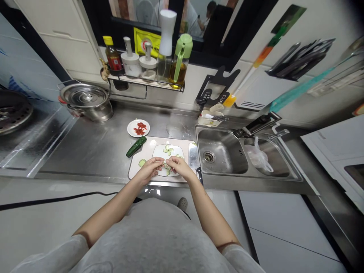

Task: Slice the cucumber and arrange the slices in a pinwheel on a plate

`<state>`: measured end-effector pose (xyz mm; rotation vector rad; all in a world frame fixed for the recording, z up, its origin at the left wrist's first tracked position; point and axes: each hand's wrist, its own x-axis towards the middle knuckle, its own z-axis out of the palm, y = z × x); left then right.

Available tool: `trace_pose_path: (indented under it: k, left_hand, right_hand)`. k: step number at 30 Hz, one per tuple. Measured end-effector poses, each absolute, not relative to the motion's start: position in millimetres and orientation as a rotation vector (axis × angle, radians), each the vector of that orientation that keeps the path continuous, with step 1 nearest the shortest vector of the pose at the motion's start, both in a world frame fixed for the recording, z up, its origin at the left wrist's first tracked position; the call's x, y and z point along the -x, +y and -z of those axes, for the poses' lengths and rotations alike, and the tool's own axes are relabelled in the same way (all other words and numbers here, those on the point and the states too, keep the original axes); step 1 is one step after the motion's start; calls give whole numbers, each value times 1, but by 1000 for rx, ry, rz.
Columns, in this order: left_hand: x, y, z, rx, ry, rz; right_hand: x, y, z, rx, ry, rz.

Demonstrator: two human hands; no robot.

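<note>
Past my shirt point(162, 235), left hand point(149, 169) and right hand point(179, 167) pinch a cucumber slice point(164, 162), likely for the plate point(157, 151); placing needs care

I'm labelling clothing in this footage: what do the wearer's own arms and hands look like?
The light grey shirt has short sleeves ending near the elbows. Both forearms are uncovered. The left hand and right hand are ungloved, with nothing visible worn at the wrists.
</note>
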<state>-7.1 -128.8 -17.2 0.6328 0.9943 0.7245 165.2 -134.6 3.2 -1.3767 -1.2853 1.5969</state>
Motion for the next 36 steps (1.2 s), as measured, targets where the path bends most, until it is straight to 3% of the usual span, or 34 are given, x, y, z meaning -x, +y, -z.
trace_pose_path:
  k: [8, 13, 20, 36]
  left_hand:
    - [-4, -127, 57, -964, 1114, -829]
    - [-4, -127, 79, -1266, 1308, -717]
    - [-6, -130, 65, -1632, 1512, -506]
    - [-12, -127, 67, -1846, 1594, -354]
  right_hand:
    - [-185, -129, 28, 1618, -1315, -1612]
    - [-187, -127, 55, 1721, -1459, -1441]
    - [-183, -126, 66, 1868, -1789, -1098]
    - [-172, -128, 58, 2097, -1936, -951]
